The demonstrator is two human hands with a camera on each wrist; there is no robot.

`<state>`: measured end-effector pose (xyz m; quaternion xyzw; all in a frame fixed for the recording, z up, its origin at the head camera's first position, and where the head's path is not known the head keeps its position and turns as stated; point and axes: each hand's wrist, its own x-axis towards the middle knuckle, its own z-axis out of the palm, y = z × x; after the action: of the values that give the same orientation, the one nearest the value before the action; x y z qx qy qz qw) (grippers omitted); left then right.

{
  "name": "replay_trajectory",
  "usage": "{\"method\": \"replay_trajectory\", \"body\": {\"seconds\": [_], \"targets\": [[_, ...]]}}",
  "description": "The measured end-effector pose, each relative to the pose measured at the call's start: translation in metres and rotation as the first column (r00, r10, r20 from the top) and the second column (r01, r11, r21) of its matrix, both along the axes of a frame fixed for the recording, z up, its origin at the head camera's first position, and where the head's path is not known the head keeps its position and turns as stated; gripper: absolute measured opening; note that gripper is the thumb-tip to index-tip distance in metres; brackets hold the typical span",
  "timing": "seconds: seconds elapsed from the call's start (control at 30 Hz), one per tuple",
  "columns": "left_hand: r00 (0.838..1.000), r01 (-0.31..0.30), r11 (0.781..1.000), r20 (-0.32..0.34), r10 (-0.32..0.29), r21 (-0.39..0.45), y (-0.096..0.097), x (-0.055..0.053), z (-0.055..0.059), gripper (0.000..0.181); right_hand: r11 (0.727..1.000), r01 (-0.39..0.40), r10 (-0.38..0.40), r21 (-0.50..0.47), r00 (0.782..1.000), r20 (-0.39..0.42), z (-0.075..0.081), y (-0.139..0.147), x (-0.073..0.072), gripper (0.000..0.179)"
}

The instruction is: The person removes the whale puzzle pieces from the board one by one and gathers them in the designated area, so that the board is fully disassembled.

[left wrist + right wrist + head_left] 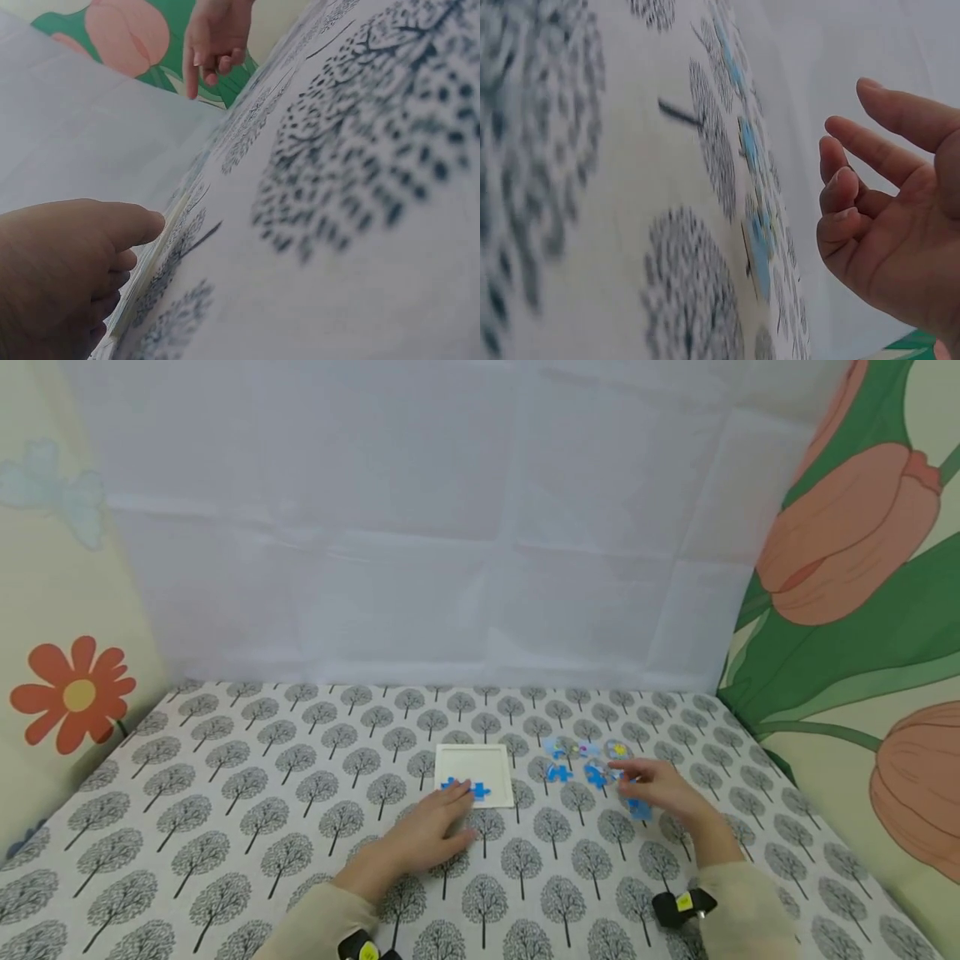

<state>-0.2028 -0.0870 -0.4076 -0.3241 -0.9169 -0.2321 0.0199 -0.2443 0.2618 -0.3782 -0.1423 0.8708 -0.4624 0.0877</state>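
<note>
A square cream puzzle tray lies mid-table with blue jigsaw pieces along its near edge. My left hand rests there, fingers extended over the pieces and partly covering them. The left wrist view has that hand beside the tray's edge. Over the loose puzzle pieces at the right hovers my right hand, grasping nothing. In the right wrist view this hand has thumb and index finger spread, the other fingers loosely bent. A blue piece lies below it on the cloth.
Several loose pieces lie right of the tray: a blue one, another blue one, one with a yellow shape and one near the right wrist. A tree-print cloth covers the table. A white sheet hangs behind.
</note>
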Motion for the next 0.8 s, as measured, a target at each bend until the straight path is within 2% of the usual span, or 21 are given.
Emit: {"method": "replay_trajectory", "body": {"seconds": [0.23, 0.47, 0.67, 0.8], "targets": [[1.0, -0.008, 1.0, 0.018, 0.008, -0.016, -0.004, 0.002, 0.001, 0.056, 0.996, -0.082, 0.082, -0.028, 0.996, -0.018, -0.004, -0.033, -0.006, 0.042], [0.998, -0.055, 0.998, 0.02, 0.056, -0.038, -0.013, 0.003, -0.002, 0.058, 0.979, -0.195, 0.192, -0.061, 0.98, -0.04, -0.007, -0.077, -0.012, 0.04], [0.998, -0.054, 0.998, -0.009, 0.054, -0.024, -0.016, 0.001, -0.002, 0.059, 0.972, -0.219, 0.218, -0.083, 0.976, -0.029, -0.006, -0.111, -0.014, 0.039], [0.998, -0.058, 0.998, -0.006, 0.057, -0.031, -0.016, 0.0, -0.002, 0.059, 0.97, -0.231, 0.23, -0.077, 0.973, -0.017, -0.008, -0.129, -0.015, 0.036]]}}
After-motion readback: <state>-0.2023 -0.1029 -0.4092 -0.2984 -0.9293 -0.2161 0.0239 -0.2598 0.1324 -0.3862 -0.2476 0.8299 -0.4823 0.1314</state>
